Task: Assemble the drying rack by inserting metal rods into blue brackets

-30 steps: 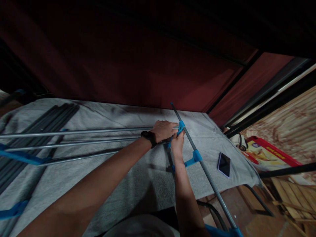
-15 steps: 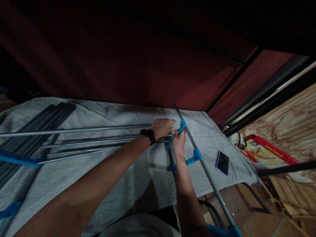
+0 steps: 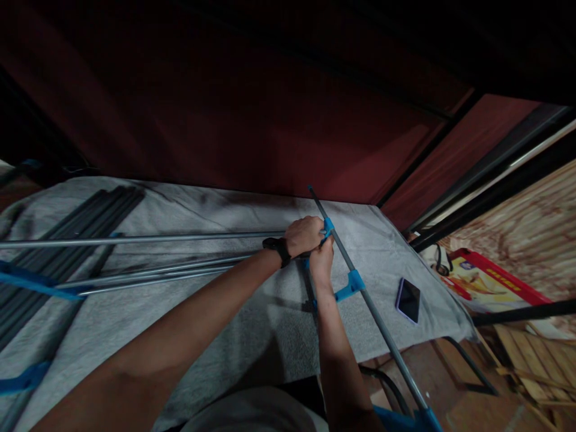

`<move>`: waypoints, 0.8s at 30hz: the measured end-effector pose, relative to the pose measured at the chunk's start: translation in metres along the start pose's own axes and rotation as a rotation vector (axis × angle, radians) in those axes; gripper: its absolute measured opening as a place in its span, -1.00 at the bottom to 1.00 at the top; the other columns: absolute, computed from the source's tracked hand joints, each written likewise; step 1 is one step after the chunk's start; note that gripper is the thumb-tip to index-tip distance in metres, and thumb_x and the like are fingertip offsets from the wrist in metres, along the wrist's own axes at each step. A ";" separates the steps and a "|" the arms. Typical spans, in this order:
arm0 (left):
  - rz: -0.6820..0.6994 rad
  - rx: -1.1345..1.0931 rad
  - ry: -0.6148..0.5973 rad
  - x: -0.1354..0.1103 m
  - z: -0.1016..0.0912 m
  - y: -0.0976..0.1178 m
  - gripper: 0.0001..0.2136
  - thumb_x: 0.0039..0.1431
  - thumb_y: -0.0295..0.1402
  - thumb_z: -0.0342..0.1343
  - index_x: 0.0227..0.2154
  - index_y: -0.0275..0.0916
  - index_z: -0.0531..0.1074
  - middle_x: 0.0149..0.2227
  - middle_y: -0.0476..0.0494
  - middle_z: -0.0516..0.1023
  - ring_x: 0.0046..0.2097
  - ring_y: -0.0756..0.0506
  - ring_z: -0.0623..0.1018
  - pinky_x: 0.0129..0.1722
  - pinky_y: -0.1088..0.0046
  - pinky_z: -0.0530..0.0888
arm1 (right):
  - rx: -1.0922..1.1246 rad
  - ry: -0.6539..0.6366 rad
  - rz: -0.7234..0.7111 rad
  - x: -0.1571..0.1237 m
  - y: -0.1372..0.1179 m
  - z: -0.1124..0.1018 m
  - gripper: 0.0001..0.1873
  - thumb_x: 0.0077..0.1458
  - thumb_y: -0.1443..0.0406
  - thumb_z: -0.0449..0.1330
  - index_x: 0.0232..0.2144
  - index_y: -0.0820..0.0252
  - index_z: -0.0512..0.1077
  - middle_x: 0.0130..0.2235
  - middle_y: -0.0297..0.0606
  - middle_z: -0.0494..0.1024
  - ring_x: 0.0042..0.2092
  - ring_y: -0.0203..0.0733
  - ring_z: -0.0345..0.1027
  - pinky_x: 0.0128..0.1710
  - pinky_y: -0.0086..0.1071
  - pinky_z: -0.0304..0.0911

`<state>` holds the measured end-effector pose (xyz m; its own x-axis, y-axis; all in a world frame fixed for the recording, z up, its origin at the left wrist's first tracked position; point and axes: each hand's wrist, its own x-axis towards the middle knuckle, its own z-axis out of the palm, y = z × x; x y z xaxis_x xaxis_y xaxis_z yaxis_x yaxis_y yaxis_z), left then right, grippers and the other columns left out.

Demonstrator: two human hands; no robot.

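Observation:
My left hand (image 3: pixel 305 234), with a black watch on the wrist, is closed round the end of a grey metal tube (image 3: pixel 180 238) that runs in from the left. Just below it, my right hand (image 3: pixel 322 261) is closed on a blue plastic connector (image 3: pixel 328 227). This connector sits on a long slanting grey pole (image 3: pixel 380 318), which carries a second blue connector (image 3: pixel 352 284) nearer me. My fingers hide the joint between tube and connector. More thin tubes (image 3: pixel 157 275) pass under my left forearm, and a blue bracket (image 3: pixel 31 279) lies at their left ends.
A grey cloth (image 3: pixel 252 336) covers the table. Several dark tubes (image 3: pixel 85 222) lie in a bundle at its left. Towards the right edge lies a phone (image 3: pixel 408 300). A red and yellow box (image 3: pixel 490 279) is beyond the table, and a dark red panel (image 3: pixel 270 132) stands behind it.
My left hand has moved slightly right and closed beside the blue connector; its fingers were stretched out before. The slanting pole's far end has shifted a little left.

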<state>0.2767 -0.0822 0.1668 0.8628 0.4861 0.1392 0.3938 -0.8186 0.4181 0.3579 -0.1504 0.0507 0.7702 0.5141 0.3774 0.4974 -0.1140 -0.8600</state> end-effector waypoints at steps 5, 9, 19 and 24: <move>0.013 -0.065 0.009 0.001 0.001 -0.001 -0.82 0.19 -0.36 0.05 -0.30 -0.25 0.56 -0.25 -0.25 0.62 -0.16 -0.16 0.59 -0.19 0.39 0.45 | 0.015 0.021 -0.008 0.001 0.001 0.002 -0.87 0.18 0.30 0.02 -0.18 0.10 0.25 -0.17 -0.14 0.51 -0.05 -0.03 0.42 0.01 -0.15 0.32; 0.026 -0.096 0.019 0.002 0.003 -0.003 -0.82 0.18 -0.37 0.06 -0.31 -0.26 0.57 -0.27 -0.24 0.62 -0.18 -0.15 0.58 -0.20 0.40 0.44 | -0.007 0.032 -0.005 0.000 0.001 0.002 -0.89 0.17 0.33 0.00 -0.21 0.09 0.23 -0.21 -0.15 0.50 -0.08 -0.02 0.43 -0.01 -0.13 0.33; 0.000 -0.065 0.057 0.003 0.007 0.000 -0.83 0.21 -0.36 0.08 -0.26 -0.27 0.55 -0.15 -0.25 0.61 -0.07 -0.16 0.57 -0.08 0.36 0.46 | -0.049 0.059 0.009 -0.006 -0.002 0.005 -0.81 0.15 0.36 -0.04 -0.16 0.10 0.23 -0.19 -0.13 0.51 -0.06 -0.01 0.44 -0.01 -0.13 0.32; 0.024 -0.025 0.082 0.007 0.018 -0.003 -0.82 0.25 -0.38 0.03 -0.24 -0.26 0.53 -0.16 -0.25 0.59 -0.06 -0.17 0.56 -0.05 0.35 0.46 | -0.115 0.063 0.039 -0.004 -0.005 0.003 -0.82 0.16 0.29 -0.01 -0.15 0.12 0.23 -0.20 -0.07 0.52 -0.10 0.04 0.46 -0.07 -0.12 0.33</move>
<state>0.2874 -0.0823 0.1504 0.8426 0.4904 0.2224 0.3642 -0.8232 0.4355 0.3509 -0.1492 0.0518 0.8117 0.4535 0.3681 0.5061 -0.2314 -0.8309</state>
